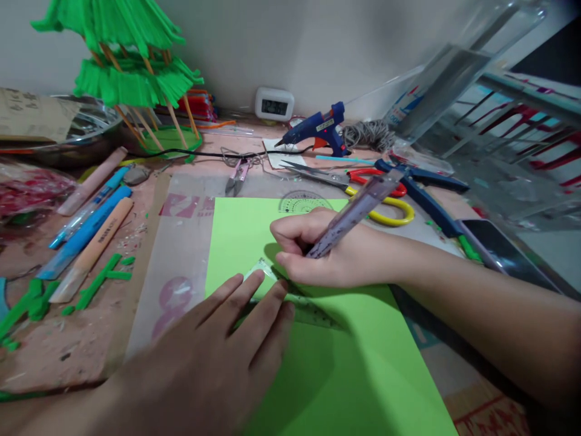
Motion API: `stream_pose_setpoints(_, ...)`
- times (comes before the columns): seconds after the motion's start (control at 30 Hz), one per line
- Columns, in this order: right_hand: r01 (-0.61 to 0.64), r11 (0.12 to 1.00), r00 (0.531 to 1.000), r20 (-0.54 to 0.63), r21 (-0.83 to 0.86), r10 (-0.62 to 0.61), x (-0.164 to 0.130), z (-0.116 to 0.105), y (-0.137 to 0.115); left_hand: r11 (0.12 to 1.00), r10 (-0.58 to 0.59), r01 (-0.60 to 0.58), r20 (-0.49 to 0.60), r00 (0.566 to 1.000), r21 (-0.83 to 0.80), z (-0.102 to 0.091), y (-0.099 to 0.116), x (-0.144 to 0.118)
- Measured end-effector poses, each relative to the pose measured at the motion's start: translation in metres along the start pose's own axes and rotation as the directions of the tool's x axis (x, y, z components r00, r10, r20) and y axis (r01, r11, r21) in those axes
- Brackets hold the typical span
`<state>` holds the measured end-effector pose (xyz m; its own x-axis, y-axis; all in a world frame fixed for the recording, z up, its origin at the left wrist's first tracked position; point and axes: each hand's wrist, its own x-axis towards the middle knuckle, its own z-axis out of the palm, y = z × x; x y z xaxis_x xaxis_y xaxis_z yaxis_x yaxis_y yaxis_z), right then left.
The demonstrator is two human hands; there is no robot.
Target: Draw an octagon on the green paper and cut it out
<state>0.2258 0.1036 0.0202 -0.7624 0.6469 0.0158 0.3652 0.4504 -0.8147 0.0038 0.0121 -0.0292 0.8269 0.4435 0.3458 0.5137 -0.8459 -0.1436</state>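
Green sheet [403,381] lies near the worktop's [40,360] right edge, uncut where visible. My left hand [227,345], fingers lightly spread, presses the set square [313,312] on it; my right hand [333,248] pinches a lilac pen [351,215], tip hidden. Marking looks barely begun: I can make out no line. Protractor [305,201] untouched at the sheet's far edge.
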Motion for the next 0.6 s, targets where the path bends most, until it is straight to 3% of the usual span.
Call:
stream_pose_setpoints(0.3,-0.058,0.998,0.994,0.096,0.025,0.056,-0.0003,-0.0037,-0.0038,0.999,0.049,-0.05,0.012,0.999,0.007,0.0013,-0.0037,-0.0038)
stream_pose_setpoints(0.6,-0.012,0.998,0.981,0.193,0.054,0.001,-0.0013,-0.0101,-0.0011,0.998,0.063,-0.063,0.025,0.998,-0.007,0.0009,-0.0022,-0.0064)
